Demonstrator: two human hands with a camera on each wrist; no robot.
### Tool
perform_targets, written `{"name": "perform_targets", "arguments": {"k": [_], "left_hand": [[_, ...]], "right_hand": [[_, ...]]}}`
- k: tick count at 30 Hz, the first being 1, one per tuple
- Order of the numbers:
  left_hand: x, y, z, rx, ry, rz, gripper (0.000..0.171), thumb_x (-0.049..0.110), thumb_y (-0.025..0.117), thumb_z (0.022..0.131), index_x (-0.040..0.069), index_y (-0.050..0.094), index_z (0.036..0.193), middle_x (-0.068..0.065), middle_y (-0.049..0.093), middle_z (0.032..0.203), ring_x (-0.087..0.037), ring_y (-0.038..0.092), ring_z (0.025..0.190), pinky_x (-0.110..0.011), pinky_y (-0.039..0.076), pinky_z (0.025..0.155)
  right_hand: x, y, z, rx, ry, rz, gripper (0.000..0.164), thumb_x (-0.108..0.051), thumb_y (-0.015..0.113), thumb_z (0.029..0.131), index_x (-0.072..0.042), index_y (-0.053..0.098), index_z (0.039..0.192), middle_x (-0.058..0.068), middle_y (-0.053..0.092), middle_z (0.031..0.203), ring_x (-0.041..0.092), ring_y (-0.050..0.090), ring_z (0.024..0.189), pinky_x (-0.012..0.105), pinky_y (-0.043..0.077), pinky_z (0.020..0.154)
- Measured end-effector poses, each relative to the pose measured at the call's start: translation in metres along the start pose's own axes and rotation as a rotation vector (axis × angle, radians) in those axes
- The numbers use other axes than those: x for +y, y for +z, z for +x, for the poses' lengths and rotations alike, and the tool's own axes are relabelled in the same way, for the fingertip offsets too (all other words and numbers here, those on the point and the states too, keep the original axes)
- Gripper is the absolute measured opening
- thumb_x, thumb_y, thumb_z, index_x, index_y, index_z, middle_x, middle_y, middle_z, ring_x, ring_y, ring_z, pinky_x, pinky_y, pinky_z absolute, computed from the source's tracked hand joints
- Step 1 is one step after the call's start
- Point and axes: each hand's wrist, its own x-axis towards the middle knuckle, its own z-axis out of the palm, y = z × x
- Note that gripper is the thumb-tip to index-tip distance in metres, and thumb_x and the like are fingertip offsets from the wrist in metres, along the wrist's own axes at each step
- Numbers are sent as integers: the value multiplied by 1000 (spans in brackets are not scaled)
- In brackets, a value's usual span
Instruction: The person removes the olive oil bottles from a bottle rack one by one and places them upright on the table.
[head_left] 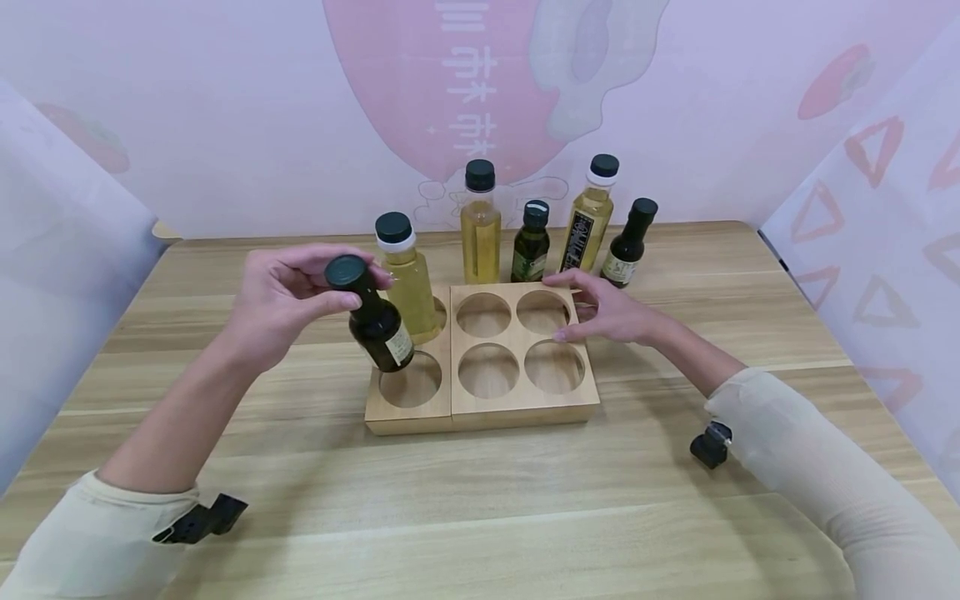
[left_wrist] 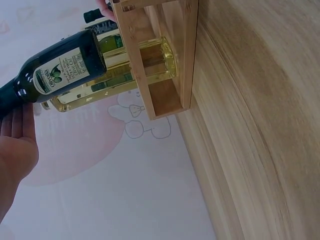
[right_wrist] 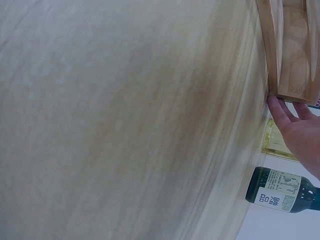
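My left hand grips a dark olive oil bottle by its neck, just under the black cap. The bottle tilts, its base over the front left hole of the wooden bottle rack. In the left wrist view its pale label with an olive picture shows clearly. A bottle of yellow oil stands in the hole behind, in the same left column. My right hand rests on the rack's right end, thumb and fingers spread; in the right wrist view straight fingers touch the end wall.
Behind the rack stand a tall yellow oil bottle, a small dark bottle, a yellow bottle with a black label and a dark bottle. A printed backdrop hangs at the table's far edge.
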Motion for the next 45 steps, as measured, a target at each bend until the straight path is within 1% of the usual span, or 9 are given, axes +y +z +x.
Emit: {"name": "perform_targets", "arguments": {"k": [7, 11, 14, 20, 23, 28, 30, 35, 45], "left_hand": [[1, -6, -1, 27, 26, 7, 28, -27, 63, 85, -23, 64, 112, -14, 78, 98, -22, 76, 94, -29, 60, 86], [0, -9, -1, 67, 45, -4, 29, -24, 68, 85, -26, 62, 113, -14, 78, 97, -22, 76, 91, -30, 60, 87], [-1, -11, -1, 102, 49, -13, 29, -26, 67, 84, -26, 62, 113, -14, 78, 97, -23, 76, 90, -30, 60, 86], [-2, -15, 0, 161, 44, -88, 29, -30, 65, 83, -21, 67, 111, -18, 78, 96, -25, 77, 89, -30, 60, 85], [-4, -17, 2, 186, 57, -130, 31, -30, 63, 83, -20, 68, 112, -18, 78, 96, -26, 78, 89, -31, 60, 86], [-5, -21, 4, 245, 78, -171, 32, -30, 63, 83, -20, 68, 114, -20, 77, 97, -28, 78, 87, -33, 60, 87], [-5, -22, 5, 267, 79, -171, 31, -29, 65, 84, -20, 68, 114, -20, 77, 97, -28, 78, 86, -35, 60, 88], [-5, -24, 8, 311, 64, -167, 31, -26, 69, 84, -20, 68, 114, -19, 77, 98, -28, 78, 87, -36, 59, 88], [-13, -33, 17, 335, -22, -116, 32, -22, 73, 83, -14, 71, 114, -15, 78, 98, -24, 78, 89, -33, 58, 91]], "right_hand": [[0, 0, 0, 3, 5, 9, 78, 1, 78, 85, 1, 38, 152, 24, 43, 147, 44, 53, 131, 56, 45, 110], [0, 0, -1, 2, 3, 17, 78, 2, 78, 85, 1, 39, 152, 25, 43, 147, 45, 53, 131, 57, 45, 110], [0, 0, -1, 1, 4, 22, 78, 2, 78, 85, 1, 38, 153, 25, 43, 147, 45, 53, 131, 57, 45, 110], [1, 0, -1, 2, 3, 22, 78, 2, 78, 85, 1, 38, 153, 24, 43, 148, 45, 53, 131, 57, 45, 110], [1, 0, -1, 2, 1, 22, 79, 1, 78, 85, 1, 38, 153, 24, 42, 148, 45, 53, 131, 57, 45, 110], [2, 0, -1, 3, -7, 15, 78, 0, 78, 86, 1, 38, 153, 23, 42, 149, 44, 52, 132, 57, 44, 110], [2, -1, -1, 4, -9, 13, 78, 0, 78, 86, 1, 38, 153, 23, 42, 150, 44, 52, 132, 57, 44, 110], [1, -1, -1, 4, -12, 14, 78, 1, 78, 86, 1, 38, 152, 24, 42, 149, 45, 51, 133, 57, 44, 111], [1, 0, -1, -3, -9, 25, 78, 0, 77, 86, 2, 37, 153, 24, 40, 151, 45, 50, 134, 58, 42, 112]]}}
